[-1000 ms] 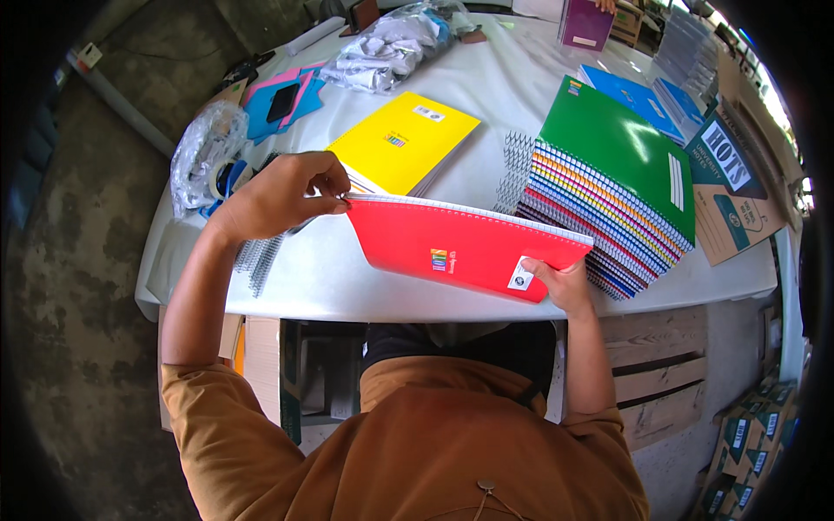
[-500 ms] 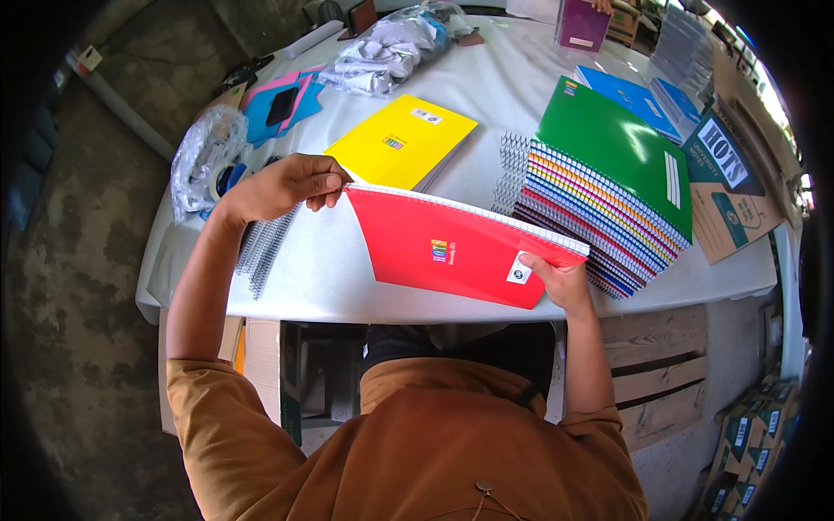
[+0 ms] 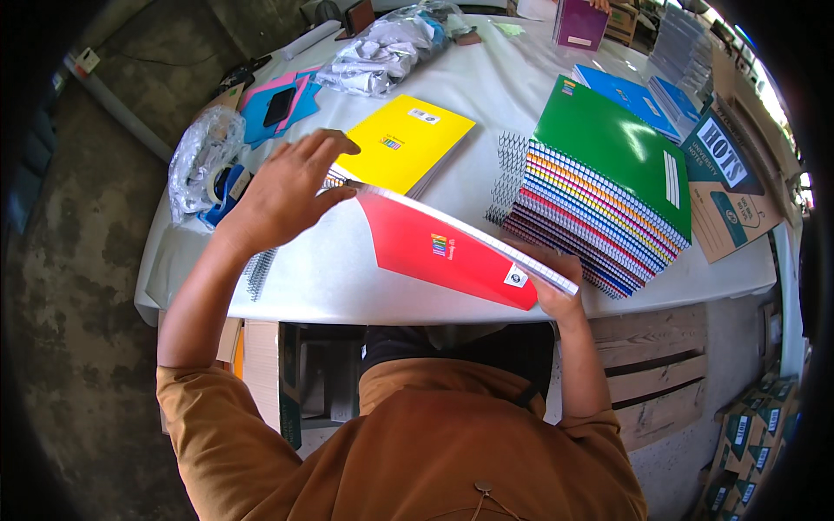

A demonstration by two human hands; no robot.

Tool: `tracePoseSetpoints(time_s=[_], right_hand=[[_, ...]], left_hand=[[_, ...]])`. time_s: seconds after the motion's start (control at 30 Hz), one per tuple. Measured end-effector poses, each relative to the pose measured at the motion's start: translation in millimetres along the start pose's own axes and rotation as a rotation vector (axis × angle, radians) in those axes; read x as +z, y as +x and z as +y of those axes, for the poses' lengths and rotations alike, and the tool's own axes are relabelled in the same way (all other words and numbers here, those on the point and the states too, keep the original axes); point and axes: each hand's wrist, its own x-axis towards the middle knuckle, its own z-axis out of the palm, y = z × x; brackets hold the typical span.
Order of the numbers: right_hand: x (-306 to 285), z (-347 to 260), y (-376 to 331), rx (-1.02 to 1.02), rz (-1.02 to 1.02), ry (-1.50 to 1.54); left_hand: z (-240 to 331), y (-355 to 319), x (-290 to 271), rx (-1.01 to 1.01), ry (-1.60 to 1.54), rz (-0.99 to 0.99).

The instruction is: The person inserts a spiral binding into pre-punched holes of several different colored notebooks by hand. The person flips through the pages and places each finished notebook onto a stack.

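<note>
A red notebook (image 3: pixel 434 247) is held tilted above the near edge of the table, its perforated edge turned up. My right hand (image 3: pixel 556 273) is closed around its right end, with the fingers behind the cover. At the other end my left hand (image 3: pixel 291 187) is open, thumb and fingers apart, beside the notebook's upper left corner. A short bit of dark wire shows at that corner. Beyond lies a yellow notebook (image 3: pixel 382 152). Loose wire spirals (image 3: pixel 261 271) lie partly hidden under my left forearm, and more spirals (image 3: pixel 508 178) lie beside the tall notebook stack.
A tall stack of spiral notebooks with a green one (image 3: pixel 612 148) on top stands at right. Cardboard boxes (image 3: pixel 730 187) and blue notebooks (image 3: pixel 630 100) are near it. A tape dispenser (image 3: pixel 228 193), a phone (image 3: pixel 279 106) and plastic bags (image 3: pixel 382 56) lie left and back.
My left hand has gone from a pinch at the notebook's corner to spread fingers. My right thumb has left the front cover, and the notebook's right end has tipped and shifted slightly left.
</note>
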Motion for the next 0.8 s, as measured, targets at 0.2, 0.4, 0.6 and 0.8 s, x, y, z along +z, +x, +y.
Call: tracePoseSetpoints(time_s=[0.2, 0.4, 0.6, 0.8], right_hand=[[4, 2, -13, 0.144, 0.064, 0.028], [14, 11, -22, 0.251, 0.120, 0.087], [8, -3, -8, -0.020, 0.015, -0.066], [12, -2, -9, -0.048, -0.016, 0.020]], left_hand=[[7, 10, -17, -0.320, -0.267, -0.609], [-11, 1, -7, -0.116, -0.149, -0.600], [-2, 4, -10, -0.017, 0.003, -0.284], [4, -5, 5, 0.086, 0.041, -0.012]])
